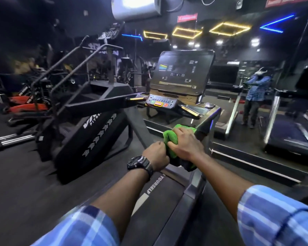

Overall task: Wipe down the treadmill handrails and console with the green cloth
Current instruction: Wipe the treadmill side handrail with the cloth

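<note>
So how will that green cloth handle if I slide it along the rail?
The cloth looks soft and floppy: it bunches under the right hand. Probably light. Its nubby pile should grip the handrail, so it may drag rather than glide.

The person is wearing a shirt with a plaid pattern in blue, light blue and white. Both sleeves are sitting rolled up, leaving the forearms bare. The left sleeve (82, 228) is showing a dark navy band crossing its lighter stripes. The right sleeve (281, 217) is showing broad pale stripes and a folded cuff edge. A black wristwatch (140, 163) with a chunky case and a ribbed dark strap is sitting just behind the left hand (156, 155). The right hand (187, 144), beside the wristwatch, is wearing nothing.
</note>
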A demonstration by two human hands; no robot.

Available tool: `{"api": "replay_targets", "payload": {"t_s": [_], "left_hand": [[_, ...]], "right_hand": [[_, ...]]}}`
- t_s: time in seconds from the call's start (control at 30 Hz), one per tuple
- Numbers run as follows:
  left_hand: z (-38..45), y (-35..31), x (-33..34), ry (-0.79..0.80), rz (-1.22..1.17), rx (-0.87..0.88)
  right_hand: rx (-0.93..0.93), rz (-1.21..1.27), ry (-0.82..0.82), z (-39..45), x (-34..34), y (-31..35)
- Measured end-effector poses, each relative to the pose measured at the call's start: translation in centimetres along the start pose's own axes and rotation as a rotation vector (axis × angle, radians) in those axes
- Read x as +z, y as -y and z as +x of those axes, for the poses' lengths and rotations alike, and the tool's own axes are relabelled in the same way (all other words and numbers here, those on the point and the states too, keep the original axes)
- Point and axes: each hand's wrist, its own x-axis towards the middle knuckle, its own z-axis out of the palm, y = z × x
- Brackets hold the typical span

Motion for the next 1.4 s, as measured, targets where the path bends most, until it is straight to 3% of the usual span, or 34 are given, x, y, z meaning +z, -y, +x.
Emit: {"api": "replay_targets", "payload": {"t_s": [0.1, 0.27, 0.47, 0.67, 0.77, 0.9, 1.0, 1.1, 1.17, 1.23, 1.4], "left_hand": [[0.7, 0.5, 1.0, -0.015, -0.065, 0.029], [1.4, 0.4, 1.1, -0.076, -0.068, 0.048], [2.0, 0.2, -0.4, 0.014, -0.057, -0.041], [3.1, -1.1, -0.1, -0.091, 0.051, -0.109], [3.9, -2.5, 0.5, -0.105, 0.001, -0.065], [5.6, -5.0, 1.1, -0.119, -0.071, -0.056], [6.5, -5.7, 1.0, -0.126, -0.197, -0.107], [7.0, -5.6, 1.2, -0.190, -0.322, -0.154], [7.0, -5.6, 1.6, -0.180, -0.363, -0.154], [7.1, -5.7, 1.9, -0.141, -0.382, -0.152], [6.9, -5.7, 2.6, -0.104, -0.221, -0.113]], "right_hand": [[0.045, 0.038, 0.089, 1.4, 2.1, -1.6], [0.134, -0.007, 0.090, 5.6, 2.7, -3.7], [0.173, -0.071, 0.137, 9.4, 3.2, -6.3], [-0.157, 0.432, -0.227, 0.5, 5.0, -5.6], [-0.225, 0.453, -0.327, 0.8, 6.7, -8.2], [0.174, 0.554, -0.328, 5.3, 6.9, -9.0], [0.392, 0.836, -0.436, 4.3, 8.0, -6.9], [0.501, 1.117, -0.583, -1.6, 10.7, -2.1], [0.482, 1.223, -0.567, -4.4, 12.5, 0.3], [0.506, 1.268, -0.548, -3.0, 13.7, -0.8], [1.029, 1.211, -0.509, 6.1, 12.8, -7.4]]}}
